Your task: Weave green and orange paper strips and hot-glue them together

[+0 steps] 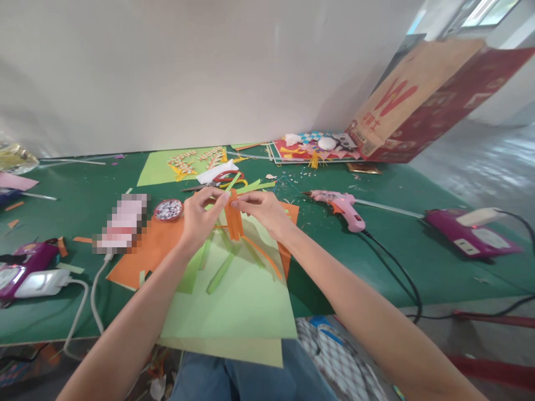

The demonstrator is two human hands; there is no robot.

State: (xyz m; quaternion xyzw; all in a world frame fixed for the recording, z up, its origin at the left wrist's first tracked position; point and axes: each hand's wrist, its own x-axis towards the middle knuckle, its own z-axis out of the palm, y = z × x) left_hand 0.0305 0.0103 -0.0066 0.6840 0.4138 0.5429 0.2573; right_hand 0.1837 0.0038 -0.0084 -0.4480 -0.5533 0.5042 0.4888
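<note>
A pale wall panel (200, 72) rises behind a green table (390, 234), with grey floor (489, 161) and a bright window (491, 13) at right.

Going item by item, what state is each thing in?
Left hand, pinching orange strips
Right hand, pinching the same strips
Glue gun, lying down, glue stick inserted
Scissors, lying down; open or shut unclear
Round container, open, holding shiny bits
Green sheet, overhanging the table edge
Paper bag, standing
</note>
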